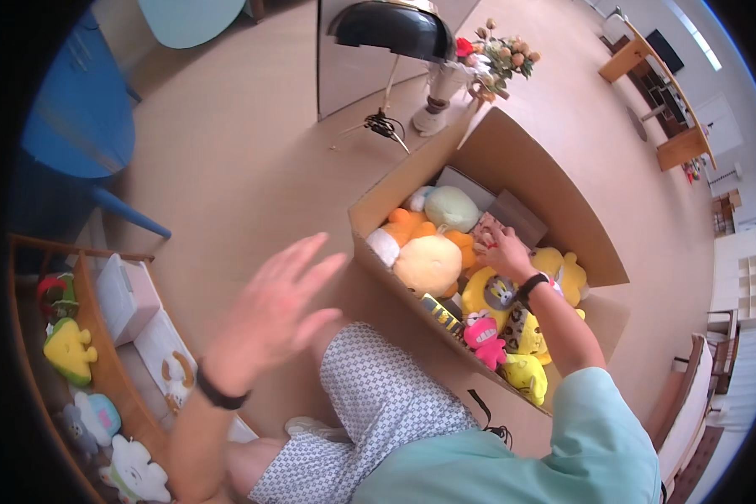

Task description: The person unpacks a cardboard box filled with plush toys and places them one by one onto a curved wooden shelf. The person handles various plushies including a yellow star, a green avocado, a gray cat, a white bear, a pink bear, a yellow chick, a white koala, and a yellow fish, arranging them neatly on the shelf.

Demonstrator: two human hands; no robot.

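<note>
My left hand [277,302] hangs blurred in the air above the floor, fingers apart and holding nothing. My right hand [505,253] reaches down into a large cardboard box [561,208] and touches a pink patterned item [488,230]; whether its fingers grip it is unclear. Around it in the box lie a pale green round plush [452,208], a peach-coloured plush [428,264] and an orange plush [409,223]. Closer to me are a yellow plush with a grey cat face [488,296], a hot-pink toothy plush [485,340] and a yellow plush [526,376].
On my left, a wooden shelf [94,302] holds several plush toys and a white bin [123,296]. A blue chair [75,120] stands behind it. Beyond the box are a black-shaded lamp [394,28] and a vase [438,101] of flowers. A strap [481,406] lies near the box.
</note>
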